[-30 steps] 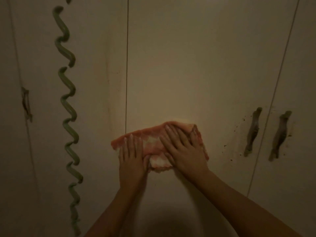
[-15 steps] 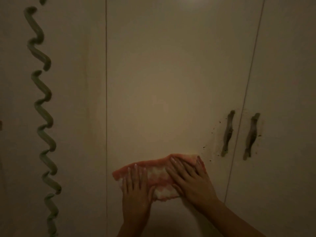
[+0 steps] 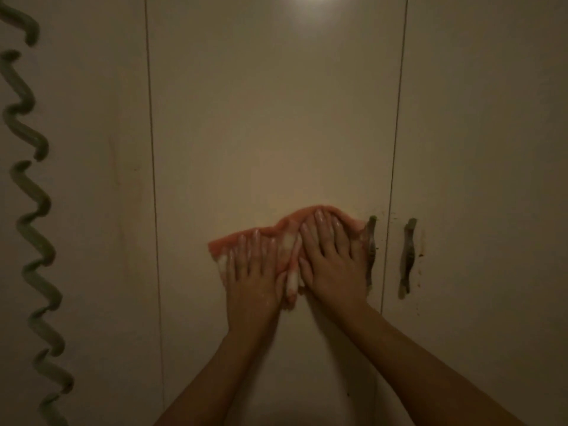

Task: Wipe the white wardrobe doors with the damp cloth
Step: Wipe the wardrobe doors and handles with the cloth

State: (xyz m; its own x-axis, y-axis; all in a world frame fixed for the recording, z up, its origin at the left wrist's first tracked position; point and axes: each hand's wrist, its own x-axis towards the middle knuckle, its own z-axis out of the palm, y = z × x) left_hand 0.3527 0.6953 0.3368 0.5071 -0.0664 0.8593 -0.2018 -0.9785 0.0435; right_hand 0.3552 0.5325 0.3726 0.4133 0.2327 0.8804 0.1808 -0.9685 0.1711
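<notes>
- Now, the left hand (image 3: 250, 273) lies flat on the cloth (image 3: 284, 230), fingers straight and spread. It presses the cloth against the middle wardrobe door (image 3: 276, 118); nothing is gripped, it is all palm weight.
- The right hand (image 3: 333, 265) does the same just beside it, fingers straight and pointing up. Two flat palms look meant to pin the whole cloth to the upright panel so it cannot slip down.
- The cloth is orange-pink with pale patches and is bunched into a ridge between the two hands. Its right end touches the near handle (image 3: 371, 250).
- That placement reads as deliberate, I'd say. Dark specks sit round that handle and round the far handle (image 3: 407, 256) on the right door (image 3: 479, 149), so the grubbiest patch is just beside the right hand.
- Judging from this, the wipe is mid-course on the middle door. The handle and the seam next to it will likely need fingertips rather than flat palms.
- The door face is smooth and slightly glossy, with a lamp glare (image 3: 310, 0) at its top edge. The room is dim and warm-lit.
- The left door (image 3: 92, 179) carries faint brownish streaks, and a green spiral (image 3: 29, 210) runs down its left side. Whether that is painted, stuck on or hanging, I cannot tell.
- The wardrobe fills the whole view.
</notes>
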